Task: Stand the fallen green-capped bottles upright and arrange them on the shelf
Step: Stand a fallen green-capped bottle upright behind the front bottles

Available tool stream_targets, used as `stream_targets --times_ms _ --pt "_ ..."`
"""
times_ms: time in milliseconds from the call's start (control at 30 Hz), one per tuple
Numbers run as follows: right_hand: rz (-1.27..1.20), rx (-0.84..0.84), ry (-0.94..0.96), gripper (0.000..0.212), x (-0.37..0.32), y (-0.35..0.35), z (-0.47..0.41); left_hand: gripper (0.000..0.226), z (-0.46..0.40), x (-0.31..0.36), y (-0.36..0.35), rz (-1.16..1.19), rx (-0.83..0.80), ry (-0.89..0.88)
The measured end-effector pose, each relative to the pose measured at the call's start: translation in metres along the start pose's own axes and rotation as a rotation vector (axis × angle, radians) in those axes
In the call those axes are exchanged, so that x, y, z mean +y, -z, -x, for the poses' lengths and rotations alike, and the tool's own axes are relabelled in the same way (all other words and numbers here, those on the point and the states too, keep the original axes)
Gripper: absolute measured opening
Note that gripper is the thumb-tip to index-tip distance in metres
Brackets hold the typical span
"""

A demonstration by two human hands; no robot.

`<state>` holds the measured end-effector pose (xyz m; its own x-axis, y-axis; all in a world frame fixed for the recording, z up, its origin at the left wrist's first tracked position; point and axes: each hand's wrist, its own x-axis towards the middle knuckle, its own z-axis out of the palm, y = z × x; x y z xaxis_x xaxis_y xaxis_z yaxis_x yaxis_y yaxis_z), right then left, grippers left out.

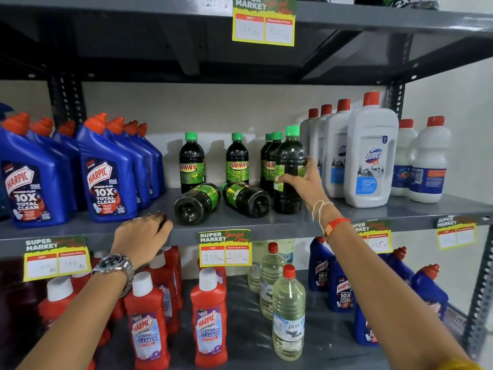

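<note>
Dark bottles with green caps and green labels stand in the middle of the grey shelf (360, 212). Two lie on their sides with their bases toward me: the left fallen bottle (197, 202) and the right fallen bottle (246, 198). My right hand (304, 182) grips an upright bottle (290, 166) at the front right of the group, its base on the shelf. Behind it stand two more upright bottles (270, 161). Two others stand at the back, one (191, 162) on the left and one (237, 158) in the middle. My left hand (142, 239) rests on the shelf's front edge, holding nothing.
Blue Harpic bottles (106, 177) crowd the shelf's left part. White Domex bottles (369, 156) fill the right part. Below are red cleaner bottles (209, 316), clear liquid bottles (288, 313) and more blue ones. Yellow price tags (225, 248) hang on the shelf edges. Another shelf hangs overhead.
</note>
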<state>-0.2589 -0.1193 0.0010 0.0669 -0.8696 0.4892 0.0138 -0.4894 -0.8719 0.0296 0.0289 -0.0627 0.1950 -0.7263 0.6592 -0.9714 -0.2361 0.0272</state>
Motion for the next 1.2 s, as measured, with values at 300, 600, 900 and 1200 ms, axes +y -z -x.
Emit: stream_targets --times_ms 300,600,900,1200 --pt "0.304 0.182 0.069 0.094 0.017 -0.015 0.000 0.036 0.002 0.000 -0.002 0.011 0.069 -0.004" --pt "0.414 0.292 0.036 0.087 0.011 -0.017 -0.003 0.060 0.002 -0.004 -0.008 0.012 0.100 -0.018" --pt "-0.165 -0.005 -0.115 0.066 0.015 0.000 -0.010 0.047 0.003 -0.002 -0.006 -0.034 0.087 -0.008" --pt "0.500 0.348 0.214 0.091 0.022 -0.016 -0.002 0.046 0.003 -0.001 -0.007 -0.034 0.105 -0.022"
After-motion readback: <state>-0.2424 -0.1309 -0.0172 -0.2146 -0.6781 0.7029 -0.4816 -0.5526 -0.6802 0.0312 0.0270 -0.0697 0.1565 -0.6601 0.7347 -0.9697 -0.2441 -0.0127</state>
